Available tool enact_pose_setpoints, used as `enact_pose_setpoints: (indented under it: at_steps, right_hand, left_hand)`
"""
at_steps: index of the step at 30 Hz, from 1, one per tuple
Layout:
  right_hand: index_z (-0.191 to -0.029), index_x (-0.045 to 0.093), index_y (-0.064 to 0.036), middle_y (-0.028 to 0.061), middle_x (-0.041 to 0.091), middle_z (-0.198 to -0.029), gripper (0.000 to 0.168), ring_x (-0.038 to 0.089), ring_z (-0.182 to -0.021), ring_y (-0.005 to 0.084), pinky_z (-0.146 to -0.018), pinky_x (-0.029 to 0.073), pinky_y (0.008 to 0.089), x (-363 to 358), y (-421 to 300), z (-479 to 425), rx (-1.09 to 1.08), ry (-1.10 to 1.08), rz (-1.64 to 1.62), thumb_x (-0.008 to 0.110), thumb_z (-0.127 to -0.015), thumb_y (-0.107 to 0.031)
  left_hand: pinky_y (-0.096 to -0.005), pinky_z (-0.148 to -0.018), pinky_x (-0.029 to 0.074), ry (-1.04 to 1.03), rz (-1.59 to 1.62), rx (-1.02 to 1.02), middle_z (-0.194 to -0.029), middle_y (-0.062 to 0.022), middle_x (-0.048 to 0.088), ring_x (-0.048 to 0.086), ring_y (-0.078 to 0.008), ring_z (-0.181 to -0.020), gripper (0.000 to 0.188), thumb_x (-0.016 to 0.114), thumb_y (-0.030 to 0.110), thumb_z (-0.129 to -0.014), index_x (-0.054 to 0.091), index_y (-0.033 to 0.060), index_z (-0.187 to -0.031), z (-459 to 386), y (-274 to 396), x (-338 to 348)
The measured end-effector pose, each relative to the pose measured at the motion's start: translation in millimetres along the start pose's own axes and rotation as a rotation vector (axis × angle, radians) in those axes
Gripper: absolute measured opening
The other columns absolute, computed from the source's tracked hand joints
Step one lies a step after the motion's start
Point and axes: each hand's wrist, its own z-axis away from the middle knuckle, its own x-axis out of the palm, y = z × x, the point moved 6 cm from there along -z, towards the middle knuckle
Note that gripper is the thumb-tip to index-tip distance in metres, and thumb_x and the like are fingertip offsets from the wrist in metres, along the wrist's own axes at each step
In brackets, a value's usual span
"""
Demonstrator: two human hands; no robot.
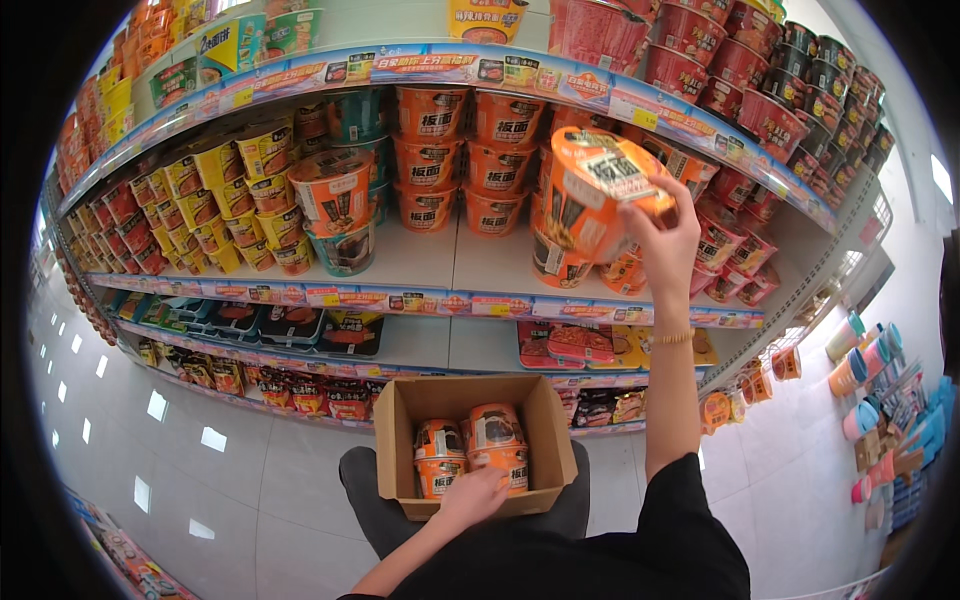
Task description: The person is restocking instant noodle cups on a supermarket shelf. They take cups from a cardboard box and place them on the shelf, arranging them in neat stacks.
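My right hand (664, 225) grips an orange instant noodle cup (592, 195) by its lid edge, tilted, in front of the right part of the middle shelf. Stacked orange cups (499, 169) stand on that shelf to its left, and another orange cup (559, 259) shows just below it. On my lap rests an open cardboard box (551, 450) with several orange noodle cups (495, 427) inside. My left hand (474, 495) reaches over the box's near edge and touches the cups; its fingertips are partly hidden, so whether it grips one is unclear.
The middle shelf (420, 259) has yellow, red and teal noodle cups at left and pink ones at right. Above, a shelf edge with price strips (420, 67) curves across. Flat packs (292, 324) lie on the lower shelf. Colourful cups and goods (874, 375) stand far right.
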Motion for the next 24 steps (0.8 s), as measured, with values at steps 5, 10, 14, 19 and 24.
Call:
enact_pose_setpoints:
  at_steps: [5,10,14,19,24]
  right_hand:
    - [-0.121,0.059,0.001,0.0086,0.072,-0.101,0.062,0.068,-0.085,0.0104,-0.073,0.055,0.0253,5.7,17.1,-46.8,0.012,0.081,0.085,0.09,-0.079,-0.031]
    - [-0.124,0.058,0.002,0.0102,0.071,-0.098,0.072,0.067,-0.081,0.0119,-0.07,0.054,0.0278,22.2,26.1,-69.4,0.028,0.088,0.27,0.088,-0.077,-0.043]
    - [-0.13,0.054,0.006,0.0143,0.071,-0.097,0.089,0.067,-0.079,0.0167,-0.07,0.054,0.0319,23.3,54.8,-94.3,0.053,0.088,0.392,0.082,-0.077,-0.06]
    - [-0.152,0.032,0.01,0.0272,0.06,-0.135,0.121,0.065,-0.116,0.0328,-0.095,0.053,0.0418,29.7,57.4,-103.2,0.102,0.03,0.419,0.073,-0.074,-0.074]
    - [-0.156,0.027,0.005,0.0271,0.055,-0.143,0.123,0.062,-0.123,0.0366,-0.102,0.05,0.0436,33.4,61.0,-103.7,0.101,0.034,0.407,0.074,-0.074,-0.073]
  left_hand:
    - [-0.0439,-0.072,0.057,-0.02,-0.024,-0.025,-0.098,-0.0106,0.073,0.072,-0.0304,-0.085,0.026,0.062,0.029,-0.096,0.069,0.0071,-0.108,0.8,-2.1,1.3]
    - [-0.045,-0.068,0.056,0.017,-0.049,-0.018,-0.097,-0.0093,0.073,0.072,-0.029,-0.084,0.026,0.062,0.03,-0.096,0.069,0.0085,-0.108,2.9,-4.3,1.4]
    - [-0.0449,-0.065,0.055,0.001,-0.073,-0.007,-0.095,-0.0088,0.073,0.072,-0.0283,-0.082,0.024,0.062,0.03,-0.096,0.069,0.0096,-0.105,1.8,0.0,-1.0]
    - [-0.0447,-0.062,0.054,0.034,-0.078,0.011,-0.093,-0.0083,0.073,0.072,-0.0281,-0.079,0.022,0.062,0.03,-0.096,0.068,0.0099,-0.103,4.8,-1.5,0.5]
    - [-0.0438,-0.062,0.054,0.053,-0.105,0.029,-0.09,-0.0089,0.072,0.072,-0.0285,-0.077,0.022,0.062,0.029,-0.096,0.068,0.0091,-0.102,3.9,1.1,-1.4]
